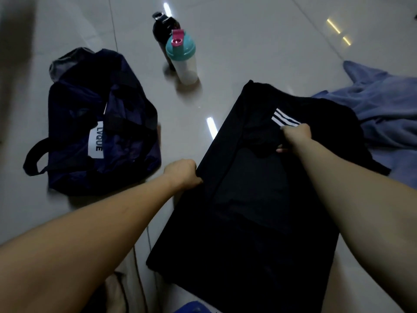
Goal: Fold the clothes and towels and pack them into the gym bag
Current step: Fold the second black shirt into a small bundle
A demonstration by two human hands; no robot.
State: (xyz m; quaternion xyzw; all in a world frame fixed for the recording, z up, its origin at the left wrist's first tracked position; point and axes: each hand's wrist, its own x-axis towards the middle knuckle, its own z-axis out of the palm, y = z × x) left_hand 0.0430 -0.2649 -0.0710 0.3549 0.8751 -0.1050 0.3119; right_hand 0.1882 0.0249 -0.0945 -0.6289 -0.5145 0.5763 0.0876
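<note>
While both arms were stretched forward, the black garment [255, 199], spread on the floor [248, 41], was gripped at its left edge by the left hand [181, 173] and pinched near its white stripes [284, 119] by the right hand [295, 134].

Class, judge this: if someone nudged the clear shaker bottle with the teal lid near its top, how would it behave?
It would probably tip: the shaker bottle stands tall and narrow. It looks empty, so likely light. Once down, its round body could roll across the glossy floor.
</note>
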